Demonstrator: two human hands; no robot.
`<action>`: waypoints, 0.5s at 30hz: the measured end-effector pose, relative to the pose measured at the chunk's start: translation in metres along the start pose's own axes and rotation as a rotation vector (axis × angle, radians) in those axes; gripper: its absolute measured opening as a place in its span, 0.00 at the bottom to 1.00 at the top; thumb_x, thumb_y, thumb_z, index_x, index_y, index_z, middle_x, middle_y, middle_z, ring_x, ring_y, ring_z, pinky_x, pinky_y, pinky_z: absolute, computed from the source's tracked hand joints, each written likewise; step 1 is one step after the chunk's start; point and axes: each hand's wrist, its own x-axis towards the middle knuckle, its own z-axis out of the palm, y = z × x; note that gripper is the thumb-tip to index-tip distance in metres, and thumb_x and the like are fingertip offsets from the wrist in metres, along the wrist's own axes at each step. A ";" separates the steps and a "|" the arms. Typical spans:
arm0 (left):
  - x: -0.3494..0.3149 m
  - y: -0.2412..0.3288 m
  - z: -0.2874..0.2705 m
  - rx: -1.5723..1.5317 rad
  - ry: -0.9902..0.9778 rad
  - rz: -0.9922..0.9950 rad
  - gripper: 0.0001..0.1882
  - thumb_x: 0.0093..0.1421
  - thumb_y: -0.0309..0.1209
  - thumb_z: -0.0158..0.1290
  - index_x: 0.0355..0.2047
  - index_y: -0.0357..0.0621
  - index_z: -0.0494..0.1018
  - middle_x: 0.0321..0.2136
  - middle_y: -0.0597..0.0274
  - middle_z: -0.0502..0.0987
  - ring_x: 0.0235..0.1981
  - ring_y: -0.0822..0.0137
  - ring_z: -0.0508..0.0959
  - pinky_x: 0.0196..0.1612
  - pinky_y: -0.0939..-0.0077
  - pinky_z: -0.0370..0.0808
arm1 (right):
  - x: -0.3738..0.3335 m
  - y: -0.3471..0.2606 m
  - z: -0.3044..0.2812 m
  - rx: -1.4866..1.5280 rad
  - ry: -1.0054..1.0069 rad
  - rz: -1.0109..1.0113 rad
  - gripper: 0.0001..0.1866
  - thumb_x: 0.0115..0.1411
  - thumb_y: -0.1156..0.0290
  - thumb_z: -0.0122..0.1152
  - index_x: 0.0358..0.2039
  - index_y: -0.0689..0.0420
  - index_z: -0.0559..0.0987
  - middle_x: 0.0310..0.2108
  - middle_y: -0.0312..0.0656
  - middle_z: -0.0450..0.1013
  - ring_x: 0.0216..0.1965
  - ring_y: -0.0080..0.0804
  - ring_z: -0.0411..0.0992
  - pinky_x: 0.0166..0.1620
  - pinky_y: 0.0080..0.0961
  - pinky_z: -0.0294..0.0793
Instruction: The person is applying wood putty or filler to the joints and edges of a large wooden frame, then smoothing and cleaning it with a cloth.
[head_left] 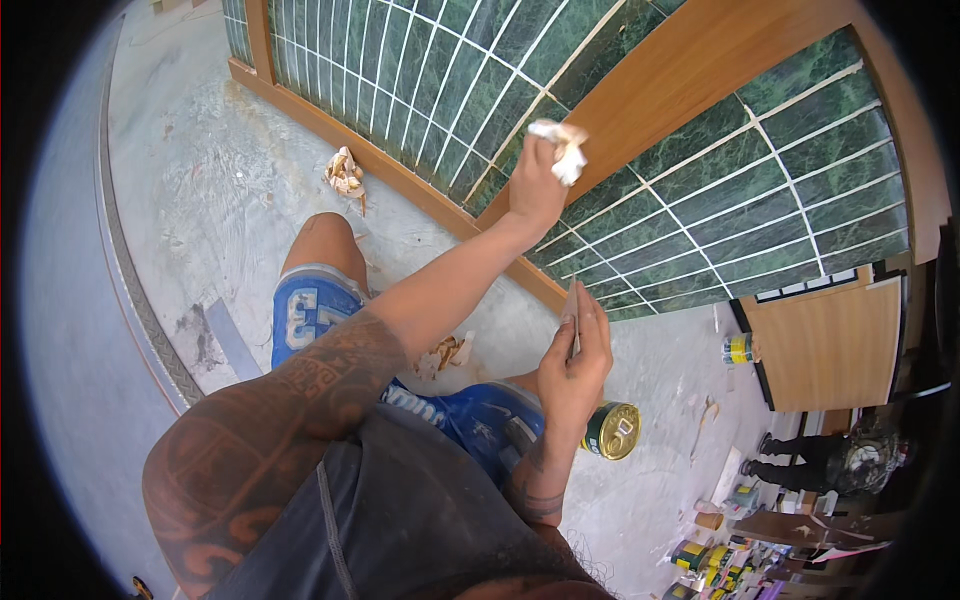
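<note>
My left hand (pixel 536 192) is closed round a crumpled white and brownish wad of paper or cloth (pixel 568 155), slightly blurred. It is held up at the wooden strip (pixel 640 90) between two panels of green marbled tiles (pixel 455 60) with pale joints. Lower down and to the right, my right hand (pixel 577 372) pinches a thin, flat, greyish piece (pixel 574 312) seen edge-on, perhaps a scraper. Its tip points toward the lower tile panel (pixel 690 215). Just beside my right wrist stands a round tin with a gold-coloured lid (pixel 613 431).
Used crumpled wads lie on the dusty floor, one by the wooden base strip (pixel 345 172) and one near my legs (pixel 447 354). Farther right are another tin (pixel 738 348), a wooden panel (pixel 830 345), a standing person (pixel 860 462) and several tins and containers (pixel 715 560).
</note>
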 end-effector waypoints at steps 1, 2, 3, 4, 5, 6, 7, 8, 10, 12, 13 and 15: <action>-0.001 -0.002 0.002 -0.004 0.006 -0.007 0.23 0.55 0.23 0.61 0.49 0.38 0.66 0.50 0.45 0.69 0.49 0.41 0.76 0.48 0.52 0.78 | 0.000 -0.002 -0.001 -0.025 -0.007 -0.013 0.23 0.65 0.84 0.49 0.59 0.61 0.77 0.55 0.56 0.75 0.57 0.51 0.75 0.59 0.38 0.73; 0.000 -0.003 0.006 -0.008 -0.009 -0.014 0.23 0.55 0.24 0.61 0.49 0.38 0.66 0.50 0.45 0.68 0.49 0.41 0.75 0.49 0.51 0.77 | -0.001 -0.003 -0.001 -0.033 -0.014 -0.018 0.23 0.65 0.84 0.49 0.59 0.61 0.77 0.55 0.56 0.75 0.57 0.51 0.75 0.59 0.38 0.73; 0.004 0.001 0.006 -0.002 -0.026 -0.016 0.23 0.55 0.25 0.62 0.49 0.39 0.66 0.51 0.45 0.68 0.50 0.41 0.75 0.49 0.51 0.77 | -0.002 -0.002 -0.002 -0.051 -0.021 0.000 0.23 0.65 0.84 0.50 0.59 0.61 0.77 0.55 0.56 0.75 0.57 0.51 0.75 0.59 0.38 0.73; 0.018 0.011 0.010 0.022 0.052 0.091 0.23 0.53 0.25 0.62 0.47 0.39 0.67 0.50 0.46 0.69 0.47 0.42 0.76 0.47 0.50 0.76 | -0.002 -0.001 -0.003 -0.068 -0.029 0.015 0.23 0.64 0.84 0.50 0.59 0.62 0.78 0.55 0.56 0.75 0.57 0.50 0.76 0.59 0.38 0.73; 0.032 0.031 0.012 0.014 0.072 0.151 0.21 0.53 0.25 0.61 0.46 0.39 0.67 0.48 0.47 0.70 0.45 0.43 0.76 0.46 0.49 0.76 | 0.000 0.002 -0.003 -0.069 -0.028 0.022 0.23 0.64 0.84 0.50 0.59 0.62 0.78 0.55 0.56 0.75 0.57 0.50 0.76 0.59 0.38 0.73; 0.048 0.046 0.012 0.019 0.076 0.202 0.20 0.53 0.24 0.60 0.46 0.39 0.67 0.47 0.47 0.71 0.44 0.44 0.76 0.45 0.49 0.76 | 0.001 0.002 -0.003 -0.062 -0.022 0.042 0.22 0.64 0.84 0.50 0.59 0.62 0.78 0.55 0.56 0.75 0.57 0.50 0.76 0.59 0.38 0.73; 0.057 0.052 0.013 0.024 0.078 0.247 0.19 0.54 0.24 0.59 0.45 0.39 0.67 0.47 0.48 0.71 0.44 0.44 0.76 0.45 0.49 0.76 | -0.001 0.001 -0.005 -0.059 -0.021 0.066 0.22 0.64 0.84 0.50 0.58 0.63 0.78 0.55 0.56 0.75 0.57 0.50 0.76 0.59 0.38 0.73; 0.057 0.053 0.010 0.011 0.081 0.263 0.18 0.55 0.23 0.58 0.46 0.39 0.68 0.47 0.48 0.72 0.45 0.45 0.76 0.45 0.51 0.77 | -0.002 0.001 -0.004 -0.064 -0.025 0.073 0.22 0.64 0.84 0.50 0.58 0.63 0.78 0.55 0.56 0.75 0.57 0.50 0.76 0.59 0.38 0.73; 0.038 0.025 0.014 0.037 0.085 0.231 0.19 0.55 0.24 0.59 0.47 0.40 0.68 0.47 0.48 0.71 0.46 0.45 0.77 0.46 0.52 0.77 | 0.006 -0.001 0.001 -0.100 -0.035 0.022 0.22 0.64 0.85 0.50 0.58 0.63 0.78 0.54 0.56 0.76 0.57 0.50 0.76 0.58 0.39 0.74; 0.002 -0.017 0.009 0.083 0.012 0.112 0.23 0.54 0.26 0.62 0.49 0.41 0.69 0.48 0.49 0.71 0.49 0.45 0.77 0.48 0.54 0.78 | 0.007 -0.003 0.006 -0.084 -0.043 0.004 0.22 0.64 0.85 0.50 0.58 0.63 0.78 0.54 0.56 0.76 0.57 0.50 0.75 0.58 0.39 0.74; -0.004 -0.019 0.006 0.077 0.010 0.109 0.23 0.54 0.26 0.62 0.49 0.41 0.69 0.48 0.49 0.71 0.49 0.45 0.77 0.48 0.54 0.78 | 0.006 -0.002 0.006 -0.080 -0.040 0.005 0.22 0.64 0.85 0.50 0.58 0.63 0.78 0.54 0.56 0.76 0.57 0.50 0.75 0.58 0.39 0.74; -0.014 -0.021 -0.001 0.038 -0.059 0.040 0.24 0.52 0.27 0.64 0.49 0.42 0.69 0.49 0.50 0.71 0.50 0.46 0.76 0.49 0.54 0.78 | 0.002 0.007 0.006 -0.147 -0.004 -0.042 0.22 0.65 0.80 0.52 0.59 0.56 0.79 0.54 0.50 0.77 0.54 0.48 0.78 0.53 0.37 0.77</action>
